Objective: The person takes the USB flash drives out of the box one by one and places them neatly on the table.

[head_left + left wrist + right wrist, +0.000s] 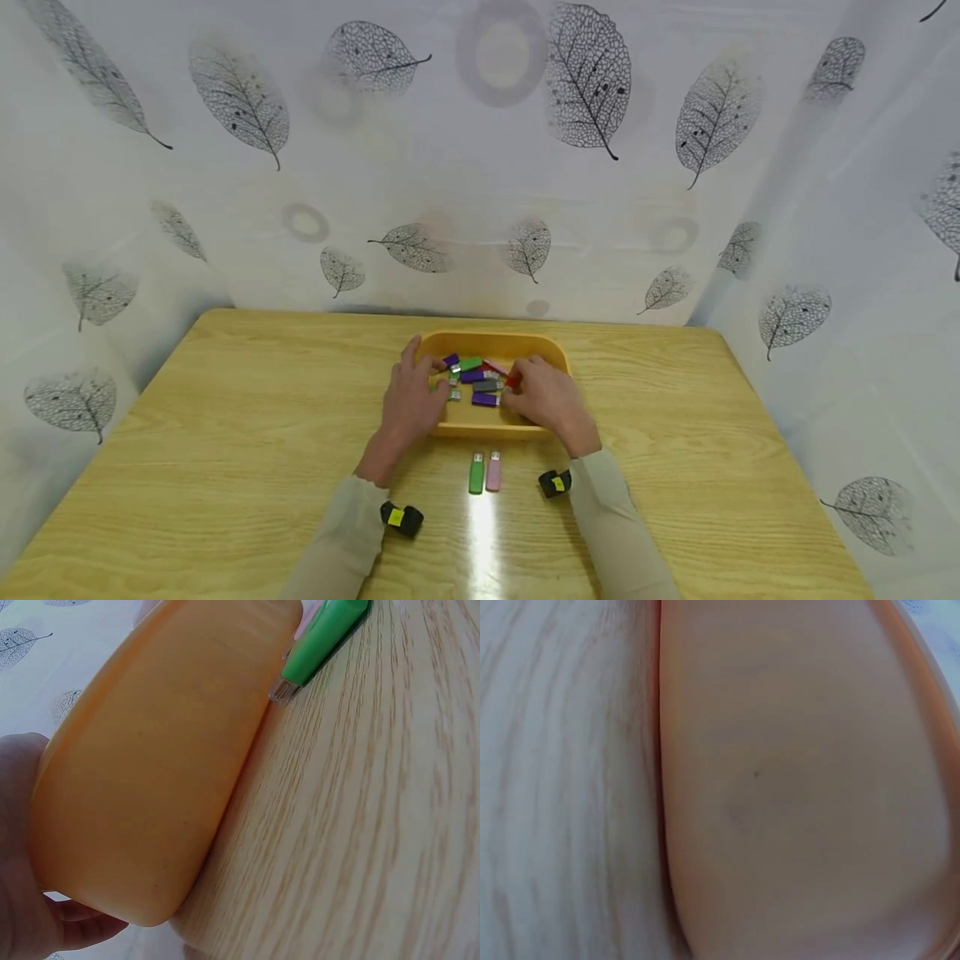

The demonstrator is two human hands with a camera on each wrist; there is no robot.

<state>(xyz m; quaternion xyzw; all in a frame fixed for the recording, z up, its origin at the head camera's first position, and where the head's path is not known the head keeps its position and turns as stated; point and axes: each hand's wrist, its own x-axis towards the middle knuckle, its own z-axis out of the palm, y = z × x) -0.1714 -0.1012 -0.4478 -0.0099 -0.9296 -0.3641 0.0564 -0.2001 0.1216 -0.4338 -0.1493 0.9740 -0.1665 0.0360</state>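
Both hands worked in a shallow plastic tray (487, 432) on the tabletop (262, 433). Step in hand, by my reading: picking through a loose heap of USB sticks inside it. Two lay outside, just in front of the near wall: a green stick (476, 477) and a pink stick (493, 475), side by side, metal plugs toward the tray.

Left hand (412, 398): straddled the tray's left wall, thumb and forefinger apart over the heap, gap plain between them. Right hand (550, 400): fingers bent down inside the right part, tips beside a red piece (513, 382). Could not tell whether it was pinched; the right wrist view showed only wall and wood.

Next move, I judged, called for a fingertip pinch on one stick, lifted clear of its neighbours. A purple stick (484, 400) near the front wall and a grey stick (486, 386) behind it lay close together; a careless grab could drag both.

Materials: tray yellow-orange, smooth, round-cornered, with a few dark specks on its outer wall. Sticks slim and oblong, bright casings, pale plugs. Tabletop light wood-look, streaked grain, with a glare patch nearest the viewer.
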